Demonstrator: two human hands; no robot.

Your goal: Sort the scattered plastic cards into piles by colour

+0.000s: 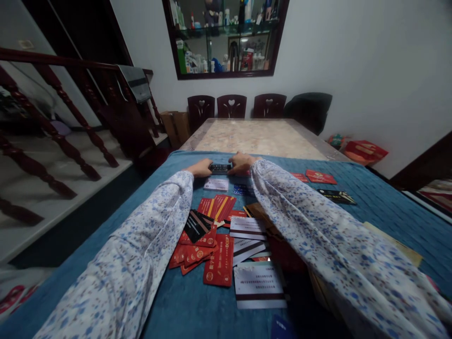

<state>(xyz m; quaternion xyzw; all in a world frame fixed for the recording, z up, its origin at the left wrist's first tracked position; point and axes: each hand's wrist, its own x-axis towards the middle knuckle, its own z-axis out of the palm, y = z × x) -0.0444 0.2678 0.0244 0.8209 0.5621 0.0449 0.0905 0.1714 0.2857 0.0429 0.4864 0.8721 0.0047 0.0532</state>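
At the far side of the blue cloth, my left hand (200,168) and my right hand (242,163) grip opposite ends of some black cards (221,168), which look like a neat stack. Both hands are closed on them. Just nearer lies a white stack of cards (216,184), with dark blue cards (243,189) beside it. Closer to me is a heap: fanned red and gold cards (219,207), black striped cards (197,227), red cards (219,261) and white cards with a dark stripe (260,285). My right sleeve hides part of the heap.
A blue cloth (197,306) covers the near table. More red cards (320,177) and a black card (336,196) lie at the right, with a yellowish sheet (397,242) nearer. Beyond are a marble-patterned tabletop (250,136) and dark chairs (231,106). A wooden railing (60,61) runs along the left.
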